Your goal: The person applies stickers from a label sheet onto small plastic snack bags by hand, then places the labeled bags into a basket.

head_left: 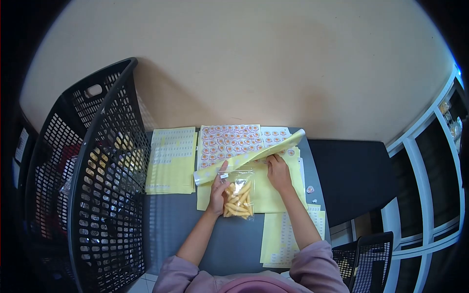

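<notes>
My left hand [218, 192] is closed on a clear plastic bag [238, 200] of pale yellow, finger-shaped snacks. A small white label [224, 176] shows near the top of the bag, by my thumb. My right hand [279, 172] has its fingers pressed together at the lower edge of a curled yellow sticker sheet [249, 157]. That sheet is rolled over on itself and lies slantwise above both hands. Whether a loose sticker is between my right fingertips cannot be made out. Below the curl, a flat yellow backing sheet [273, 195] lies on the grey table.
Sheets of round orange-and-red stickers [229, 139] lie at the back. Yellow label sheets [171, 161] lie left, others [278, 239] front right. A tall black basket [105, 195] holding bags stands left. A loose sticker [310, 189] sits near the right edge, beside a black surface [351, 176].
</notes>
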Tool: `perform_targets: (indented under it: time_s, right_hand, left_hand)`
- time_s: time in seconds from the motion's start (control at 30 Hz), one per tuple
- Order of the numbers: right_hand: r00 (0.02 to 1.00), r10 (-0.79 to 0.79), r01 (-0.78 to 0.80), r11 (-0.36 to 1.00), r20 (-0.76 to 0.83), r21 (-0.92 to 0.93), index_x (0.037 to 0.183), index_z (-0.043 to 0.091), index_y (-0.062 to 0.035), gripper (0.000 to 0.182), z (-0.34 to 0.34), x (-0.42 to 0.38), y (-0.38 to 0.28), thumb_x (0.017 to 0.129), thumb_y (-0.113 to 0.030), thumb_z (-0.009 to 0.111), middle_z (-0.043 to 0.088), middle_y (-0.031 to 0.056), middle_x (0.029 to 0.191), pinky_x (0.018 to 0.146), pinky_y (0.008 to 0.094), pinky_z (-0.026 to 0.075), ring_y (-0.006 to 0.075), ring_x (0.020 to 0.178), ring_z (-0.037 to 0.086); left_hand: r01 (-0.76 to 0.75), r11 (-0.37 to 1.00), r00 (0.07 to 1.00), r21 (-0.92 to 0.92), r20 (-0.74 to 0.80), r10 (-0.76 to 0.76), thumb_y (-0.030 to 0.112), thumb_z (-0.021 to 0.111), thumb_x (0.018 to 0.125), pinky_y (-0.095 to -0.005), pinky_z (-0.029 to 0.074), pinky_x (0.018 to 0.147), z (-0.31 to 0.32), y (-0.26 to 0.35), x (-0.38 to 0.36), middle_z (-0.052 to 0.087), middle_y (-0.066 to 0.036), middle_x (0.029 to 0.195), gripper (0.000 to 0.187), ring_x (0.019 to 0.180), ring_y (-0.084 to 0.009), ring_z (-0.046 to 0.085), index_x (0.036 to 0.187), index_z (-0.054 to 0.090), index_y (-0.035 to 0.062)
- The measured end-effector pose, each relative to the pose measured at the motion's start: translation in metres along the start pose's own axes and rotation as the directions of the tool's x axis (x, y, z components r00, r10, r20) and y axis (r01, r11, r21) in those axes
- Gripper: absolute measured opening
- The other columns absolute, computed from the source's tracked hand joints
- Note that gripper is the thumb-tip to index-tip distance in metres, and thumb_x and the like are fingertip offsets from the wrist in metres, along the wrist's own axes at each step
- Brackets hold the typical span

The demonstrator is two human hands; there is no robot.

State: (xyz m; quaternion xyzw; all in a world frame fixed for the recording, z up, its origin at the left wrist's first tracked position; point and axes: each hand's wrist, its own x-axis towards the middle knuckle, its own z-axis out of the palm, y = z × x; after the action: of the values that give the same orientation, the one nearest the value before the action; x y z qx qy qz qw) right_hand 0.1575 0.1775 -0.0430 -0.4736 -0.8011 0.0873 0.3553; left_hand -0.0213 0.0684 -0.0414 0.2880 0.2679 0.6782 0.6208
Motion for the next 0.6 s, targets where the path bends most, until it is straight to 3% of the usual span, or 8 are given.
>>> perform_targets:
  time_s: [0.17,0.27,0.33,0.47,0.53,0.57,0.6]
  right_hand:
    - [0.997,-0.007,0.002,0.997,0.075,0.079,0.082,0.051,0.0017,0.01,-0.01,-0.001,0.0,0.072,0.002,0.048,0.053,0.018,0.083,0.068,0.0404,0.043,0.0343,0.075,0.053]
    - [0.992,0.026,-0.038,0.994,0.122,0.1,0.081,0.049,0.0027,0.009,-0.015,0.0,0.0,0.072,0.002,0.046,0.053,0.0195,0.082,0.068,0.0406,0.042,0.0354,0.076,0.052]
    - [0.985,0.102,-0.131,0.967,0.14,0.219,0.082,0.048,0.0033,0.008,-0.018,-0.001,0.001,0.075,0.002,0.044,0.052,0.0207,0.081,0.066,0.041,0.041,0.0362,0.077,0.052]
    - [0.985,0.071,-0.113,0.956,0.16,0.271,0.082,0.048,0.0035,0.007,-0.037,-0.023,-0.016,0.076,0.0,0.046,0.052,0.0201,0.08,0.066,0.039,0.041,0.0353,0.077,0.052]
    - [0.987,0.003,-0.051,0.954,0.163,0.295,0.079,0.048,0.0031,0.006,-0.064,-0.041,-0.045,0.077,-0.002,0.049,0.052,0.0166,0.077,0.066,0.0357,0.041,0.0309,0.075,0.053]
    - [0.986,0.001,-0.051,0.953,0.166,0.299,0.079,0.048,0.0031,0.006,-0.076,-0.047,-0.059,0.077,-0.002,0.049,0.052,0.0166,0.077,0.066,0.0357,0.041,0.0309,0.075,0.053]
    - [0.981,0.039,-0.101,0.94,0.191,0.325,0.078,0.049,0.0026,0.007,-0.09,-0.052,-0.072,0.076,-0.003,0.051,0.052,0.0147,0.079,0.067,0.0339,0.041,0.028,0.076,0.053]
  left_hand:
    - [0.005,1.0,1.0,-0.029,-0.007,-0.005,0.002,0.037,0.079,-0.0284,0.029,0.096,0.004,0.003,-0.001,0.035,-0.013,0.127,0.057,0.113,-0.0192,0.038,0.133,0.021,0.006]
    - [-0.01,1.0,1.0,0.008,-0.006,0.01,0.002,0.037,0.079,-0.0287,0.029,0.096,0.001,0.001,0.002,0.036,-0.014,0.127,0.057,0.113,-0.0193,0.038,0.133,0.021,0.0061]
    - [-0.015,0.998,0.999,0.056,0.032,0.013,0.007,0.039,0.079,-0.03,0.027,0.097,0.0,0.001,0.001,0.033,-0.012,0.129,0.058,0.116,-0.0206,0.035,0.134,0.02,0.0068]
    - [-0.001,0.996,0.999,0.092,0.041,-0.003,0.005,0.038,0.08,-0.0297,0.029,0.096,0.002,0.003,-0.002,0.033,-0.012,0.129,0.057,0.114,-0.0202,0.037,0.134,0.02,0.0068]
    - [0.062,0.974,0.998,0.217,-0.006,-0.062,0.002,0.037,0.081,-0.0273,0.032,0.094,-0.005,-0.005,-0.002,0.03,-0.015,0.131,0.057,0.114,-0.0179,0.038,0.134,0.017,0.0054]
    - [0.073,0.944,0.996,0.322,0.028,-0.087,0.004,0.037,0.084,-0.0271,0.036,0.09,-0.009,-0.007,-0.005,0.039,-0.015,0.125,0.054,0.106,-0.0164,0.047,0.134,0.017,0.0056]
    - [0.076,0.943,0.996,0.324,0.022,-0.088,0.004,0.037,0.084,-0.0271,0.036,0.09,-0.003,-0.001,-0.012,0.039,-0.015,0.125,0.054,0.106,-0.0164,0.047,0.134,0.017,0.0056]
